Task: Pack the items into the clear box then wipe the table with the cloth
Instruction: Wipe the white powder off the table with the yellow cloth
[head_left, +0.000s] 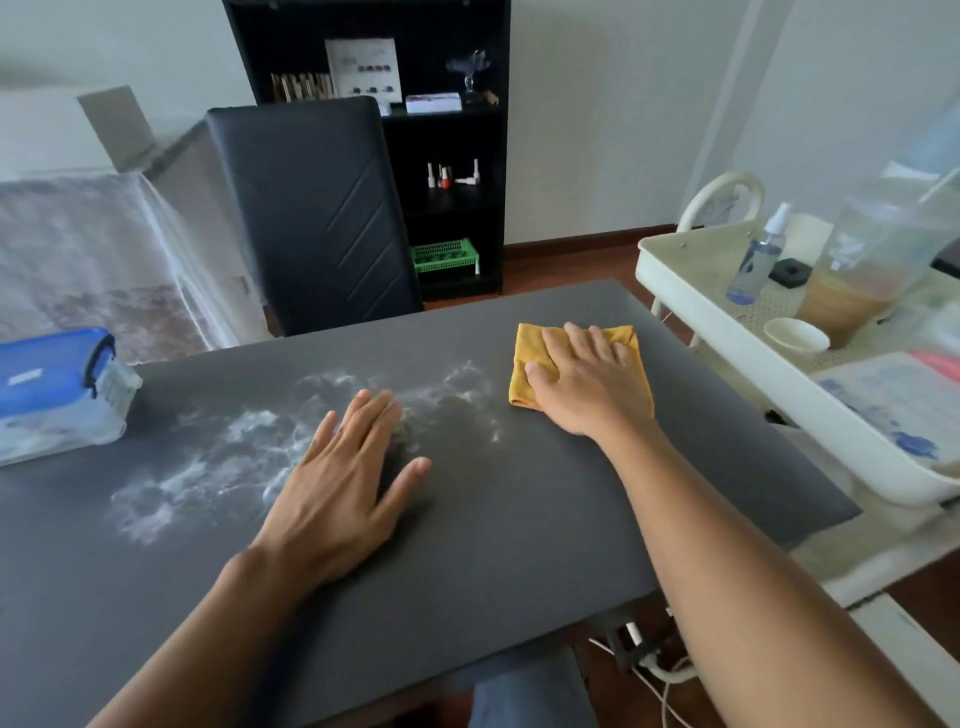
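Yellow cloth (576, 364), folded, lies flat on the dark worktop (493, 545) toward its far right side, pinned under the right hand (582, 384), whose fingers are spread straight and pressing down, not curled round it. White powdery smear (249, 452) covers the worktop's middle and left, starting just beside the cloth's left edge; the patch right of the cloth looks free of residue. Left hand (348, 478) rests flat on the worktop, fingers straight and slightly apart, holding nothing, its fingertips at the smear's edge. Clear box (57, 400) with a blue lid sits closed at the far left edge, so packing looks done and wiping is the step in hand. To do it well: keep the palm flat for even pressure, sweep leftward through the smear in overlapping passes, lift the left hand clear of the path, and refold the cloth once it loads up. A black chair (317, 218) stands behind, a cream trolley (727, 322) to the right.
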